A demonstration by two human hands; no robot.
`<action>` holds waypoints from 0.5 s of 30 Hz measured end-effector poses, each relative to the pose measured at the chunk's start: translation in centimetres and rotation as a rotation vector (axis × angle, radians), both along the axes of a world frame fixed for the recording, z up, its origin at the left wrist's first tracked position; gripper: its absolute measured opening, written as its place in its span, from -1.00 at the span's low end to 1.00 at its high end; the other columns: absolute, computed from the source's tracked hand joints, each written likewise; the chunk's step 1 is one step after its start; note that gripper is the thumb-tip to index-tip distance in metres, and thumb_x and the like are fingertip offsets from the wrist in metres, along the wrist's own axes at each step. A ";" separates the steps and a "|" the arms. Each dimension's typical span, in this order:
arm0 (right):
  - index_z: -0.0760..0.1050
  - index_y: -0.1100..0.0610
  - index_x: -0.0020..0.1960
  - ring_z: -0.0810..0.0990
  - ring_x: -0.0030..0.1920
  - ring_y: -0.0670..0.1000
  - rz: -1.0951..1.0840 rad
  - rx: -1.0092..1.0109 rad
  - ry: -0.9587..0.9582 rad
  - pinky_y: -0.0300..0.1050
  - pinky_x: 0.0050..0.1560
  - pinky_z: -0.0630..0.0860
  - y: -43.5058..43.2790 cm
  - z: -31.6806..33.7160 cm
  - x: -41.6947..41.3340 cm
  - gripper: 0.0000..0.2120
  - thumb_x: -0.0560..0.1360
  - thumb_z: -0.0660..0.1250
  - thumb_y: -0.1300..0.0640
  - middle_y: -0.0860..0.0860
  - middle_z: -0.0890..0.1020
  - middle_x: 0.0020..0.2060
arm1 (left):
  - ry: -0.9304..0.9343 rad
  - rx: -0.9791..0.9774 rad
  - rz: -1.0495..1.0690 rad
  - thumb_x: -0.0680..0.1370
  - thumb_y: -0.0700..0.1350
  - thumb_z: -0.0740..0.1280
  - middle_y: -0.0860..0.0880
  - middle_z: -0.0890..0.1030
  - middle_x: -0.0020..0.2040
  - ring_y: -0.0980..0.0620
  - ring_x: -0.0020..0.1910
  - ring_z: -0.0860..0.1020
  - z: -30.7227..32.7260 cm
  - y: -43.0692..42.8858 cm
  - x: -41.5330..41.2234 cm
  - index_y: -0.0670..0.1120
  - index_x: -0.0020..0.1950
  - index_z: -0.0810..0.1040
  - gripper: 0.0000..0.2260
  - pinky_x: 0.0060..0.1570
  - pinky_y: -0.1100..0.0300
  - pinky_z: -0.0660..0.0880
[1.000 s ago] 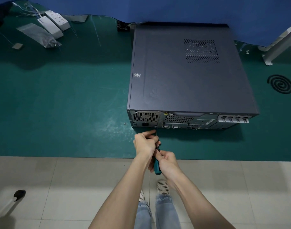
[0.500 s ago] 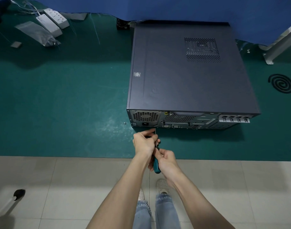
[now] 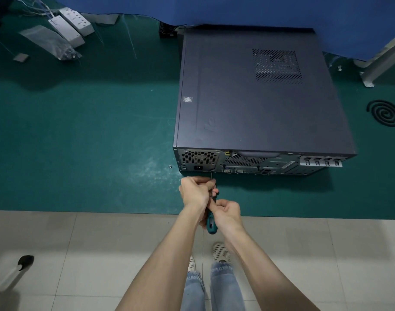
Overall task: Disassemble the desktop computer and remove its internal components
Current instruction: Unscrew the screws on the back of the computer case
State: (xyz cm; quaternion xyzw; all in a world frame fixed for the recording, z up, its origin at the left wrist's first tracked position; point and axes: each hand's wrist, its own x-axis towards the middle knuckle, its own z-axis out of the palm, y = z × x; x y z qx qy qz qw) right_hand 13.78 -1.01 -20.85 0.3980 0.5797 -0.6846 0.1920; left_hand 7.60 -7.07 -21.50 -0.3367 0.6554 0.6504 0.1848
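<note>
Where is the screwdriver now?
Head view, centre: the screwdriver is held by the left hand and right hand, its tip at the desktop computer's rear panel.

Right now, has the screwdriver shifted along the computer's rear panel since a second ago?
No. The screwdriver tip stays just below-right of the power socket.

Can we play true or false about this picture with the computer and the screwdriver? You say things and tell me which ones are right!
1. The left hand and the right hand both hold the screwdriver. True.
2. The computer has its cover off. False: the dark cover is on top, closed.
3. The screwdriver's tip is at the computer's back side. True.
4. The screwdriver handle is red. False: it is blue-green.
5. Two white power strips lie on the green mat. True.
</note>
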 end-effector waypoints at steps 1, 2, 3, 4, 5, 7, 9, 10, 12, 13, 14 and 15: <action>0.51 0.29 -0.16 0.59 -0.45 0.11 -0.020 -0.046 0.001 0.06 -0.28 0.61 0.2 0.1 0.0 -0.72 0.57 0.32 0.07 0.16 0.63 -0.40 | -0.011 0.027 0.004 0.44 -0.36 0.43 -0.19 0.62 -0.34 -0.03 -0.46 0.57 0.0 0.0 -0.1 -0.29 -0.19 0.62 -0.97 -0.36 0.15 0.57; 0.54 0.34 -0.09 0.60 -0.43 0.12 -0.022 -0.081 0.008 0.07 -0.24 0.61 0.5 0.3 0.0 -0.70 0.57 0.32 0.08 0.19 0.64 -0.36 | -0.020 0.050 -0.001 0.45 -0.36 0.42 -0.19 0.62 -0.33 -0.02 -0.45 0.58 0.0 -0.1 -0.1 -0.30 -0.17 0.62 -0.99 -0.39 0.17 0.56; 0.54 0.38 -0.04 0.59 -0.44 0.11 -0.013 -0.089 0.023 0.03 -0.26 0.61 0.8 0.4 0.1 -0.70 0.57 0.32 0.10 0.21 0.64 -0.35 | -0.021 0.072 -0.007 0.46 -0.35 0.41 -0.19 0.63 -0.33 -0.01 -0.44 0.59 0.0 -0.2 -0.1 -0.31 -0.15 0.62 -0.99 -0.40 0.20 0.56; 0.51 0.41 -0.01 0.58 -0.48 0.09 -0.009 -0.076 0.041 -0.05 -0.34 0.59 1.0 0.5 0.3 -0.71 0.57 0.32 0.13 0.21 0.62 -0.37 | -0.014 0.084 -0.010 0.47 -0.34 0.41 -0.19 0.64 -0.32 -0.01 -0.44 0.60 -0.1 -0.2 0.0 -0.31 -0.14 0.62 -0.98 -0.41 0.21 0.56; 0.49 0.41 0.00 0.56 -0.52 0.07 -0.014 -0.050 0.055 -0.11 -0.43 0.56 1.1 0.5 0.4 -0.74 0.57 0.32 0.17 0.19 0.59 -0.40 | -0.002 0.086 -0.003 0.47 -0.33 0.42 -0.19 0.65 -0.31 -0.01 -0.43 0.62 -0.2 -0.2 0.0 -0.30 -0.12 0.62 -0.96 -0.40 0.21 0.57; 0.45 0.38 0.00 0.51 -0.57 0.04 -0.029 0.006 0.065 -0.16 -0.51 0.49 1.2 0.6 0.7 -0.80 0.57 0.31 0.21 0.16 0.52 -0.43 | 0.015 0.083 0.036 0.47 -0.33 0.42 -0.20 0.65 -0.28 -0.02 -0.42 0.62 -0.3 -0.1 0.1 -0.28 -0.07 0.62 -0.93 -0.38 0.21 0.59; 0.42 0.34 -0.01 0.47 -0.59 0.03 -0.029 0.043 0.063 -0.17 -0.54 0.43 1.4 0.6 1.0 -0.84 0.57 0.31 0.23 0.16 0.50 -0.43 | 0.018 0.082 0.061 0.48 -0.35 0.40 -0.19 0.64 -0.24 -0.02 -0.42 0.61 -0.6 0.2 0.1 -0.25 -0.01 0.60 -0.89 -0.35 0.20 0.60; 0.42 0.35 0.00 0.45 -0.59 0.03 -0.033 0.052 0.062 -0.17 -0.55 0.41 1.6 0.6 1.2 -0.84 0.56 0.31 0.24 0.16 0.49 -0.43 | 0.019 0.071 0.057 0.48 -0.35 0.40 -0.18 0.65 -0.22 -0.03 -0.40 0.62 -0.8 0.4 0.1 -0.23 0.02 0.60 -0.86 -0.30 0.16 0.62; 0.42 0.35 0.00 0.43 -0.60 0.03 -0.049 0.066 0.063 -0.18 -0.57 0.37 1.9 0.6 1.5 -0.85 0.56 0.32 0.25 0.17 0.48 -0.43 | 0.026 0.029 0.029 0.48 -0.31 0.41 -0.13 0.67 -0.20 -0.04 -0.32 0.63 -1.1 0.7 0.4 -0.19 0.07 0.62 -0.82 -0.12 0.07 0.63; 0.42 0.34 -0.01 0.42 -0.60 0.03 -0.058 0.072 0.062 -0.18 -0.57 0.37 2.1 0.6 1.5 -0.86 0.55 0.32 0.26 0.17 0.48 -0.43 | 0.031 0.010 0.014 0.49 -0.29 0.41 -0.10 0.68 -0.22 -0.03 -0.29 0.64 -1.2 0.8 0.6 -0.18 0.09 0.62 -0.81 -0.05 0.04 0.62; 0.41 0.33 -0.03 0.42 -0.60 0.03 -0.066 0.076 0.060 -0.17 -0.57 0.36 2.2 0.5 1.5 -0.87 0.56 0.32 0.26 0.17 0.48 -0.44 | 0.036 -0.002 -0.004 0.50 -0.27 0.40 -0.07 0.67 -0.23 -0.02 -0.27 0.63 -1.2 1.0 0.6 -0.18 0.11 0.62 -0.80 0.00 0.03 0.60; 0.41 0.32 -0.04 0.43 -0.60 0.03 -0.075 0.077 0.058 -0.17 -0.57 0.37 2.3 0.5 1.5 -0.87 0.56 0.32 0.26 0.16 0.48 -0.44 | 0.042 -0.006 -0.027 0.52 -0.27 0.38 -0.06 0.67 -0.22 -0.02 -0.24 0.63 -1.1 1.1 0.6 -0.18 0.14 0.61 -0.80 0.04 0.01 0.59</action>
